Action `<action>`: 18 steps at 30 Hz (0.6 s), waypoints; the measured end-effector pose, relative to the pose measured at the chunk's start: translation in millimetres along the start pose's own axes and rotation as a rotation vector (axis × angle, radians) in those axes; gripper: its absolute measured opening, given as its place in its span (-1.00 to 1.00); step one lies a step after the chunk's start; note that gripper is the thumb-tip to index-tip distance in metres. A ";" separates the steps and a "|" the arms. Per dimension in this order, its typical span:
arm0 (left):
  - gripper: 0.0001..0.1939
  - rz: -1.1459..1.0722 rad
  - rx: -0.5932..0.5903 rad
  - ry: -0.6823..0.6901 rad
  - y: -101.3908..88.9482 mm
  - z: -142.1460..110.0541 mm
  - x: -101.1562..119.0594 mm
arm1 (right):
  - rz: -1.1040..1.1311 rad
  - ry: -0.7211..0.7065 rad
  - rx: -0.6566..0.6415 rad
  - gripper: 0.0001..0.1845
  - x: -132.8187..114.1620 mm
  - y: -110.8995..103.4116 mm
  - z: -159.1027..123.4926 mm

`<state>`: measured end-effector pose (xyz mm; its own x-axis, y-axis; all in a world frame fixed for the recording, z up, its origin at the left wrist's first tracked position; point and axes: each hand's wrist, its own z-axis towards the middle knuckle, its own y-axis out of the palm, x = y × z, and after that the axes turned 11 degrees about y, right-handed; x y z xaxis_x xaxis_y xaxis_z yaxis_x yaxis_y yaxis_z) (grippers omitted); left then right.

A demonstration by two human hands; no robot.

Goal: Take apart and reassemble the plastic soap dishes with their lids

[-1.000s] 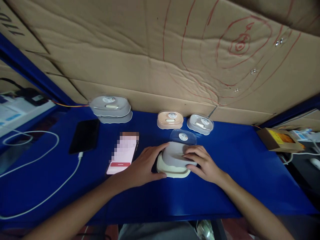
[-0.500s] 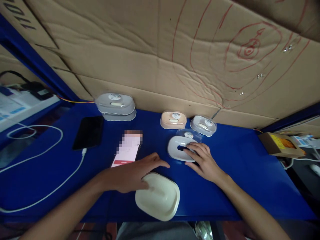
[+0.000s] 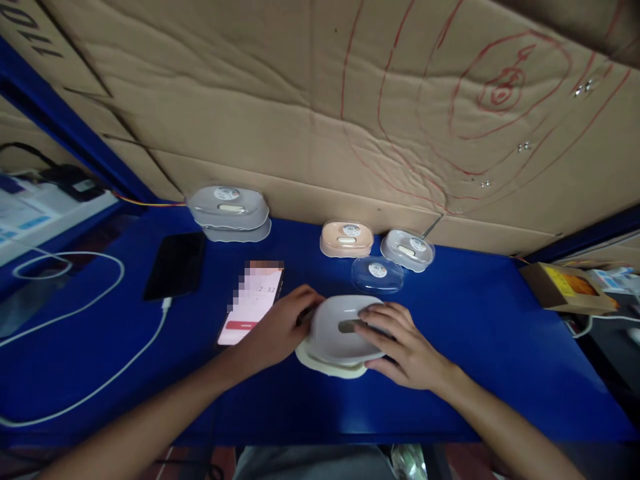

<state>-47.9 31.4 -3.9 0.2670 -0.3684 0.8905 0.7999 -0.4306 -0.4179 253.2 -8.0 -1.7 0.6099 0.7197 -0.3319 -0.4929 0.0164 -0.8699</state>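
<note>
A light grey oval tray (image 3: 325, 333) with a slot in its middle sits over a cream tray (image 3: 333, 369), whose front rim shows below it. Whether the grey one rests fully in the cream one I cannot tell. My right hand (image 3: 403, 343) grips the grey tray's right side, fingers over the top near the slot and thumb at the lower edge. At the left side, my left hand (image 3: 290, 327) is curled against the cream tray's edge, its fingertips partly hidden. Just behind the trays lies a clear lid (image 3: 377, 275) with a round sticker.
A lit phone (image 3: 250, 310) lies left of my hands, with a dark phone (image 3: 176, 265) on a white cable farther left. Lidded cases stand along the cardboard wall: stacked grey ones (image 3: 229, 212), a peach one (image 3: 347, 239) and another grey one (image 3: 407, 249). A cardboard box (image 3: 565, 288) is at right.
The grey tray has come toward me in my right hand. The cream tray has moved away from me and slightly right, and is now under the grey one. My left hand has closed at its edge.
</note>
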 end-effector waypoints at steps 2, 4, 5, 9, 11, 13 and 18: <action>-0.78 -0.238 0.078 -0.119 1.9 2.2 3.3 | -0.080 -0.017 -0.010 -0.44 -3.8 3.2 1.2; -0.76 -0.510 0.127 -0.251 5.1 3.8 5.5 | -0.121 0.010 0.002 -0.46 -4.4 6.0 2.5; -0.74 -0.623 0.149 -0.304 7.0 4.4 5.8 | -0.130 0.020 0.002 -0.46 -4.0 6.7 3.2; -0.75 -0.847 0.262 -0.436 13.2 8.0 2.0 | -0.116 0.041 -0.053 -0.44 -1.3 6.2 5.7; -0.78 -0.892 0.314 -0.476 13.8 10.0 0.0 | -0.094 0.063 -0.058 -0.43 0.3 5.7 6.1; -0.80 -0.913 0.347 -0.482 12.9 11.3 -0.1 | -0.081 0.080 -0.031 -0.43 2.2 5.6 5.8; -0.75 -0.949 0.299 -0.446 10.9 9.9 3.7 | -0.100 0.056 0.051 -0.44 1.5 5.6 3.3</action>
<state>-32.9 33.6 -3.4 -0.4054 0.3661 0.8376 0.8654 -0.1414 0.4807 249.3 -4.5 -5.9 0.6905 0.6727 -0.2658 -0.4583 0.1225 -0.8803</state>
